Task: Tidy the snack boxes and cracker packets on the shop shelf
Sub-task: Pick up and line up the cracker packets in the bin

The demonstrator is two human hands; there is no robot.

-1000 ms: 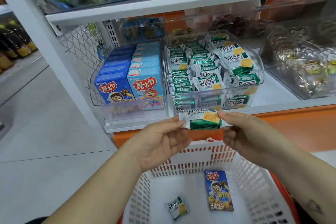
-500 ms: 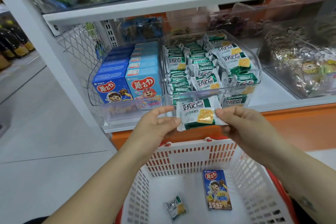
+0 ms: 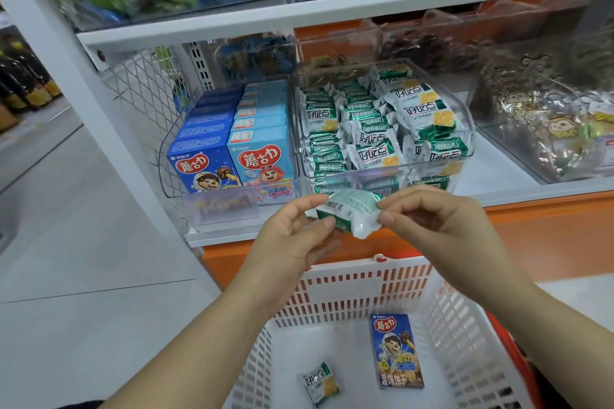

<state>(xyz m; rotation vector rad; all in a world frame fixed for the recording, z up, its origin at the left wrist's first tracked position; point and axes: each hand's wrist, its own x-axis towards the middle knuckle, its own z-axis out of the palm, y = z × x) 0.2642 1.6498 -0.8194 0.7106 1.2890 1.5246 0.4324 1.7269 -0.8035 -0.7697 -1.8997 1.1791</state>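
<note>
A green-and-white cracker packet (image 3: pixel 349 212) is pinched between my left hand (image 3: pixel 295 236) and my right hand (image 3: pixel 435 219), its printed back facing me, just in front of the shelf edge. Behind it stands a clear bin (image 3: pixel 465 103) heaped with matching cracker packets (image 3: pixel 378 129). To its left, another clear bin (image 3: pixel 172 173) holds rows of blue snack boxes (image 3: pixel 232 149). Below my hands a white basket (image 3: pixel 365 282) contains one cracker packet (image 3: pixel 320 383) and one dark blue snack box (image 3: pixel 397 350).
A clear bin of gold-patterned sweet bags (image 3: pixel 551 123) sits to the right on the same white shelf (image 3: pixel 491 176). The shelf above (image 3: pixel 299 15) carries bins of green and blue packets. A wire mesh divider (image 3: pixel 143 93) closes the shelf's left end; grey floor (image 3: pixel 66 242) lies left.
The packet has been turned over between my hands: its front with the cracker picture faced me before, now its back shows. Both hands sit slightly higher and closer to the shelf.
</note>
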